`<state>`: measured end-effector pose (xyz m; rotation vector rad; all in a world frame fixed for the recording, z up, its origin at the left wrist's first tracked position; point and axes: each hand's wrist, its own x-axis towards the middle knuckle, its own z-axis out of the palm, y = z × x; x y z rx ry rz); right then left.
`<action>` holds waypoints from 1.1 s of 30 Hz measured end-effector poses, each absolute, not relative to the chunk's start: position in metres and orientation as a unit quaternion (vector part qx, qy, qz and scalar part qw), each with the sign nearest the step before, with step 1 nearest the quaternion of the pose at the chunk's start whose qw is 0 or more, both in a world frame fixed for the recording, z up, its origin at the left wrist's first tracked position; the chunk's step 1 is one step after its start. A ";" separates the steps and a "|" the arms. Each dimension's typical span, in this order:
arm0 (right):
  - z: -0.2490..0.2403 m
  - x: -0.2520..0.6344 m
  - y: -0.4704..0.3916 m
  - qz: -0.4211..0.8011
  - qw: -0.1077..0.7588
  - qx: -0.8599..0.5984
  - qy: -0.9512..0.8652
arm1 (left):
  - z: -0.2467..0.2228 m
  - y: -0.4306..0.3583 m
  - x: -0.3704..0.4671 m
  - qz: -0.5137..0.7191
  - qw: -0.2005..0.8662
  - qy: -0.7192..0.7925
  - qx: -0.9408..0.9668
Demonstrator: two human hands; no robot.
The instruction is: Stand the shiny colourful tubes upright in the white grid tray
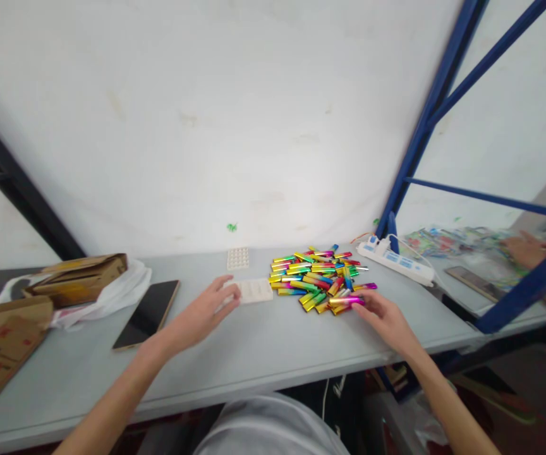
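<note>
My left hand point(211, 311) is at the left end of a small white moulded tray point(258, 291), thumb and fingers curled about its edge. The tray lies flat on the grey table and shows shallow slots. My right hand point(387, 319) pinches the right end of a shiny tube point(345, 301), yellow to magenta, at the near right edge of a pile. That pile point(308, 281) holds several similar metallic tubes in gold, green, blue and red, lying in all directions. Behind the tray lies a second white piece with rows of small holes point(238, 258).
A dark phone point(147, 315) lies left on the table point(235, 360), beside cardboard boxes point(83, 278) and a white plastic bag point(131, 284). At right are a power strip point(396, 262) and a blue frame post point(408, 151). Beyond it, another person's hand point(526, 249) is over plastic bags.
</note>
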<state>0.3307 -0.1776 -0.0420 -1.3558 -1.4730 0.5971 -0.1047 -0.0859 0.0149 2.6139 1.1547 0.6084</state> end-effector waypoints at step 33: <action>-0.023 0.165 -0.025 0.257 0.561 -0.507 -0.601 | -0.030 -0.027 -0.043 0.183 0.072 0.343 0.919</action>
